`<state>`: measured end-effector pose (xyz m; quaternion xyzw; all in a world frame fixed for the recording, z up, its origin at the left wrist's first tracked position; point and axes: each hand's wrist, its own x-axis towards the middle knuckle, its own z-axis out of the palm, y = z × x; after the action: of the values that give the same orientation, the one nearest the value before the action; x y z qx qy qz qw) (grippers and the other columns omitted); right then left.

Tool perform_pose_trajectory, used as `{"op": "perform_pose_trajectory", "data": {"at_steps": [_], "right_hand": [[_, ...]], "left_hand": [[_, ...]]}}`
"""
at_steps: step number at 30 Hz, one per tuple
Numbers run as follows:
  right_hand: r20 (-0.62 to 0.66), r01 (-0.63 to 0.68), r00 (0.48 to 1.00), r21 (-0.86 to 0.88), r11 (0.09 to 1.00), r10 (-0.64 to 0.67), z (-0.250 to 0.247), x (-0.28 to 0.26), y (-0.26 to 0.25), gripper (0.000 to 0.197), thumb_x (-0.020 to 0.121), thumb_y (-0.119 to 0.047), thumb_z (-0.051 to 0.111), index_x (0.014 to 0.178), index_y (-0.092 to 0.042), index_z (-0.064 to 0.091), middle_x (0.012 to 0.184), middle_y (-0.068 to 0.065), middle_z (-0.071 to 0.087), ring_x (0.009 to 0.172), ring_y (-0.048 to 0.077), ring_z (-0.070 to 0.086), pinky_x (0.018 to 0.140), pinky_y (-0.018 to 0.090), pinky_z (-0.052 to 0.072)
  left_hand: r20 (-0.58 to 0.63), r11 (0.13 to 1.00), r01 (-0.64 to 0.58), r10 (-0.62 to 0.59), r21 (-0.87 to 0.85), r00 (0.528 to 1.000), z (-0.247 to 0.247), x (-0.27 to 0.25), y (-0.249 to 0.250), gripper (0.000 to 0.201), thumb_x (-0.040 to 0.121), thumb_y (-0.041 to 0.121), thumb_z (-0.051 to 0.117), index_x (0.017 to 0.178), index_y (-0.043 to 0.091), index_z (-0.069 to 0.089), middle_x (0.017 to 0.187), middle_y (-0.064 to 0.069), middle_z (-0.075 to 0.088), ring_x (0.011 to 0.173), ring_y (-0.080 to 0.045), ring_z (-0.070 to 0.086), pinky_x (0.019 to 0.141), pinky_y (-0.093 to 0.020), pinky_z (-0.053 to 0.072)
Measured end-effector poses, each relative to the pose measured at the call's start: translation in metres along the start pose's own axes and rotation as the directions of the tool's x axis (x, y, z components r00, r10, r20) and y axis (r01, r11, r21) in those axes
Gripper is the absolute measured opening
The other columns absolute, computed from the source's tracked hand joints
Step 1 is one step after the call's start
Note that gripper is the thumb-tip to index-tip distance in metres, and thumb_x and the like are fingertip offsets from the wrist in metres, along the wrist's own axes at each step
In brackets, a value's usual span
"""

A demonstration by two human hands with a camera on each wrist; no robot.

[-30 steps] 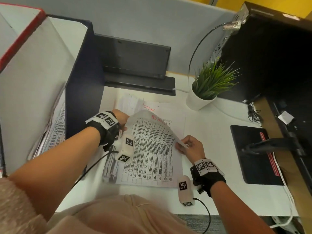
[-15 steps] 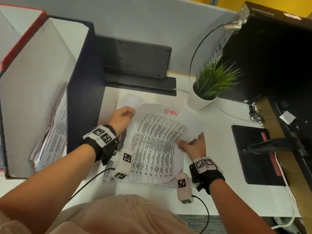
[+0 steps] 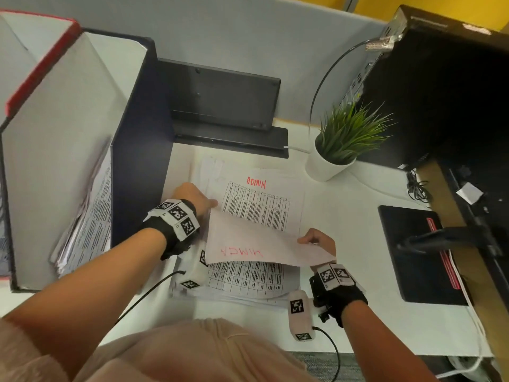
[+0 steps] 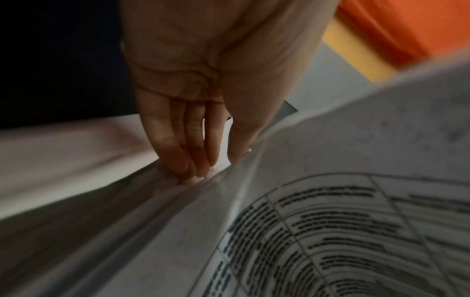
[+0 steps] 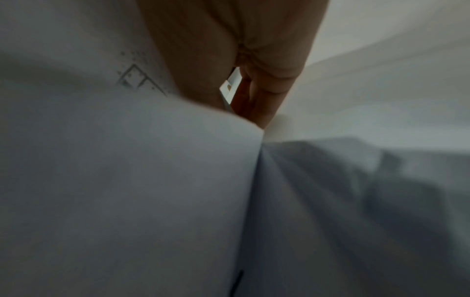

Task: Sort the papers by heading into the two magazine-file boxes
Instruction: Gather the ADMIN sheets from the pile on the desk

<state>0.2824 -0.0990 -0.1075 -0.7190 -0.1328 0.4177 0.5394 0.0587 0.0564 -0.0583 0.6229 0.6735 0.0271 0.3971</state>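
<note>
With our right hand (image 3: 316, 241) pinching the folded-back ADMIN sheet (image 3: 256, 244) between both hands, and our left hand (image 3: 192, 198) lying flat-fingered on the stack (image 3: 248, 279) beneath it, a loose pinch could let the sheet slip back.

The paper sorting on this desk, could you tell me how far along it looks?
Partly done, I'd judge: the navy-edged file box already holds a thick batch. In hand: the right hand pinches a lifted sheet whose red heading shows through, while the left hand rests on the stack. Left: that stack, with another ADMIN sheet uncovered.
</note>
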Motion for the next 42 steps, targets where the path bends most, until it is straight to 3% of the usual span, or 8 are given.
{"op": "perform_pose_trajectory", "data": {"at_steps": [9,13,19,24,27,33,39,42], "right_hand": [[0.072,0.126,0.991,-0.251,0.96,-0.111,-0.001,-0.002,0.002,0.03,0.073,0.024,0.052,0.066,-0.005,0.057,0.065,0.003,0.051,0.054,0.001,0.051,0.047,0.003,0.038],[0.083,-0.052,0.994,-0.148,0.988,0.065,0.001,0.006,-0.006,0.027,0.08,0.014,0.051,0.066,-0.008,0.055,0.065,0.004,0.051,0.049,0.004,0.053,0.043,0.009,0.043],[0.058,0.145,0.989,-0.266,0.953,-0.134,0.004,-0.001,-0.008,0.041,0.067,0.025,0.062,0.055,-0.01,0.044,0.056,0.005,0.049,0.048,0.014,0.048,0.037,0.014,0.041],[0.124,0.11,0.988,-0.168,0.98,-0.09,0.0,-0.003,-0.009,0.034,0.068,0.006,0.077,0.098,0.007,0.06,0.079,0.02,0.067,0.048,0.009,0.063,0.044,0.019,0.05],[0.115,0.099,0.99,-0.19,0.977,-0.078,-0.001,-0.003,-0.006,0.016,0.071,0.004,0.076,0.083,0.009,0.066,0.057,0.008,0.067,0.044,0.009,0.061,0.045,0.017,0.051],[0.106,0.078,0.992,-0.076,0.994,-0.07,0.0,0.001,-0.001,0.036,0.072,0.025,0.055,0.054,-0.006,0.053,0.052,0.009,0.053,0.049,0.017,0.051,0.045,0.02,0.042],[0.054,0.004,0.999,0.059,0.998,-0.007,0.001,0.004,0.001,0.059,0.069,0.026,0.039,0.027,-0.012,0.053,0.033,-0.01,0.044,0.033,0.001,0.04,0.039,0.008,0.035],[0.075,0.043,0.996,0.003,0.999,-0.043,0.001,0.001,0.002,0.06,0.07,0.026,0.041,0.028,-0.015,0.054,0.036,-0.012,0.046,0.035,-0.002,0.041,0.04,0.007,0.036]], "left_hand": [[-0.038,0.998,-0.067,0.068,0.019,0.997,0.01,-0.004,-0.004,0.016,0.086,0.001,0.058,0.092,0.001,0.072,0.094,-0.016,0.07,0.081,-0.03,0.065,0.067,-0.03,0.051],[-0.06,0.985,-0.15,0.145,-0.088,0.988,0.011,-0.005,-0.012,0.019,0.087,0.001,0.056,0.1,0.005,0.07,0.097,-0.015,0.068,0.082,-0.024,0.059,0.072,-0.028,0.046],[-0.084,0.909,-0.203,0.185,-0.364,0.979,0.013,-0.013,-0.021,0.015,0.093,0.006,0.049,0.098,0.006,0.063,0.098,-0.014,0.066,0.091,-0.03,0.062,0.075,-0.032,0.048],[-0.077,0.9,-0.182,0.164,-0.395,0.983,0.013,-0.015,-0.02,0.018,0.091,-0.002,0.046,0.094,0.004,0.063,0.09,-0.01,0.064,0.086,-0.022,0.058,0.078,-0.027,0.048],[-0.036,0.921,-0.15,0.147,-0.36,0.989,0.012,-0.016,-0.017,0.03,0.087,-0.009,0.042,0.073,0.008,0.062,0.067,-0.005,0.056,0.064,-0.017,0.05,0.056,-0.019,0.043],[-0.12,0.936,-0.024,-0.02,-0.351,0.993,0.005,-0.001,-0.01,0.024,0.091,0.002,0.045,0.086,0.001,0.068,0.094,-0.021,0.067,0.095,-0.037,0.063,0.086,-0.041,0.053],[-0.052,0.994,0.05,-0.055,-0.1,0.997,-0.003,0.005,-0.01,0.035,0.072,0.037,0.078,0.075,0.003,0.071,0.071,-0.009,0.066,0.072,-0.027,0.065,0.071,-0.035,0.058],[-0.087,0.995,0.072,-0.077,-0.063,0.993,-0.001,0.005,-0.011,0.024,0.078,0.021,0.072,0.073,-0.002,0.07,0.077,-0.015,0.069,0.075,-0.031,0.067,0.07,-0.035,0.058]]}}
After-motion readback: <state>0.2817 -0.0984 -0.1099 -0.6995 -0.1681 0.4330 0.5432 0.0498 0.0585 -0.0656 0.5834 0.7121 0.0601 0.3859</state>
